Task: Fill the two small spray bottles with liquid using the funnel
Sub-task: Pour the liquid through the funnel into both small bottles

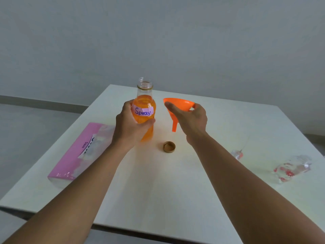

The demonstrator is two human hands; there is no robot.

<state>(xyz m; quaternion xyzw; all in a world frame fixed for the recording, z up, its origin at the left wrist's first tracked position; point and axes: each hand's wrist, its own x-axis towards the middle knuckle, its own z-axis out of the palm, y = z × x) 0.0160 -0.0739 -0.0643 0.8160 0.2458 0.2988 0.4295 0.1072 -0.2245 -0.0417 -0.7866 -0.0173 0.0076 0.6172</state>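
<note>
My left hand (pixel 131 125) grips an uncapped clear bottle (pixel 144 103) of orange liquid labelled "Spray", held upright above the table. Just right of that bottle, my right hand (pixel 190 118) holds an orange funnel (pixel 177 106) by its cone, spout pointing down. The bottle's gold cap (pixel 169 147) lies upside down on the white table (pixel 158 191) below the funnel. One small clear spray bottle with red flowers (pixel 292 169) lies on its side near the right edge. A spray head with a thin tube (pixel 238 153) rests to its left.
A pink tissue box (pixel 82 152) lies along the table's left edge. Grey floor and a plain wall surround the table.
</note>
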